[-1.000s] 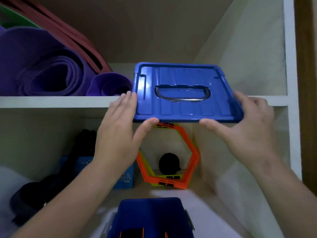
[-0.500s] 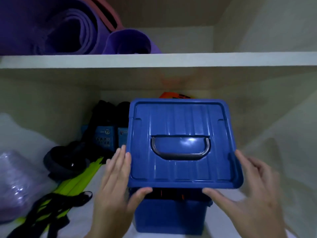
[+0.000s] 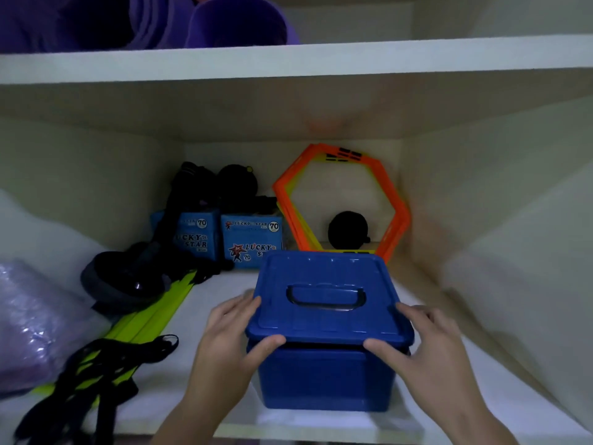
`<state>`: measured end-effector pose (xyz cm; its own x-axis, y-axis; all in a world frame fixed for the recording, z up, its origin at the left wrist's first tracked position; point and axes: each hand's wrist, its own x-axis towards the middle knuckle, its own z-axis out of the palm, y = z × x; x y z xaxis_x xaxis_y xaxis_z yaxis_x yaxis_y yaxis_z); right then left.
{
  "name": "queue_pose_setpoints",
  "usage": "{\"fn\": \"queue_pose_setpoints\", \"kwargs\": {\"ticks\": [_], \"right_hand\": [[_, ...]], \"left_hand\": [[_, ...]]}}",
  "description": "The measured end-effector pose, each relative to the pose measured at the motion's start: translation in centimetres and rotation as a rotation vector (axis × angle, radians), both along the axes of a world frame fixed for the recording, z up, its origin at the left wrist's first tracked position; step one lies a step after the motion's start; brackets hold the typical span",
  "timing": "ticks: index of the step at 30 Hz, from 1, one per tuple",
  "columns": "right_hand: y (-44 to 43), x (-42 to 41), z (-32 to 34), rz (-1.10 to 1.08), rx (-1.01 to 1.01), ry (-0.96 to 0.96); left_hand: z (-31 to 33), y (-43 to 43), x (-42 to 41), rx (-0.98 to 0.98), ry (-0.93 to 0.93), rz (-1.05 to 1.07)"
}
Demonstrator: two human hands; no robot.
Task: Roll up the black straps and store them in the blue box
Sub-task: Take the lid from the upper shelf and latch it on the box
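Note:
The blue box [image 3: 325,379] stands on the lower shelf near its front edge, and its blue lid [image 3: 327,303] with a recessed handle lies on top of it. My left hand [image 3: 236,345] grips the lid's left front corner, thumb on the front rim. My right hand [image 3: 426,345] grips the right front corner the same way. The box's contents are hidden under the lid. Loose black straps [image 3: 93,377] with yellow-green rungs lie on the shelf at the front left.
Orange hexagon rings [image 3: 398,216] lean on the back wall with a black round pouch [image 3: 348,234] behind them. Two blue "Lucky Star" cartons [image 3: 250,240], dark gear [image 3: 128,277] and a purple bag [image 3: 29,319] fill the left. Purple mats [image 3: 231,24] lie on the upper shelf [image 3: 288,59].
Both hands brought the lid down from the upper shelf level onto the box. The view tilted down and the box now appears farther in on the shelf.

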<state>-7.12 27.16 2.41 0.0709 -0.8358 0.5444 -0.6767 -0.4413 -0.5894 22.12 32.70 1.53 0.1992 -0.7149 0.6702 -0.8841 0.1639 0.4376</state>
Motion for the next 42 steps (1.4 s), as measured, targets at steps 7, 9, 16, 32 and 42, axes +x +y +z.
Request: {"fn": "queue_pose_setpoints", "kwargs": {"ticks": [7, 9, 16, 32, 42], "right_hand": [[0.0, -0.2, -1.2, 0.002, 0.043, 0.034], [0.0, -0.3, -1.6, -0.001, 0.033, 0.041], [-0.2, -0.3, -2.0, 0.014, -0.019, 0.164], [-3.1, 5.0, 3.5, 0.31, 0.02, 0.448], [-6.9, 10.5, 4.2, 0.443, 0.324, 0.601]], "left_hand": [[-2.0, -0.1, 0.7, 0.047, -0.074, 0.016], [-2.3, 0.0, 0.6, 0.068, -0.04, 0.015], [-2.6, 0.0, 0.5, 0.115, -0.039, 0.031], [-2.1, -3.0, 1.5, 0.392, 1.371, -0.116], [-3.4, -5.4, 3.7, 0.45, 1.813, -0.326]]}}
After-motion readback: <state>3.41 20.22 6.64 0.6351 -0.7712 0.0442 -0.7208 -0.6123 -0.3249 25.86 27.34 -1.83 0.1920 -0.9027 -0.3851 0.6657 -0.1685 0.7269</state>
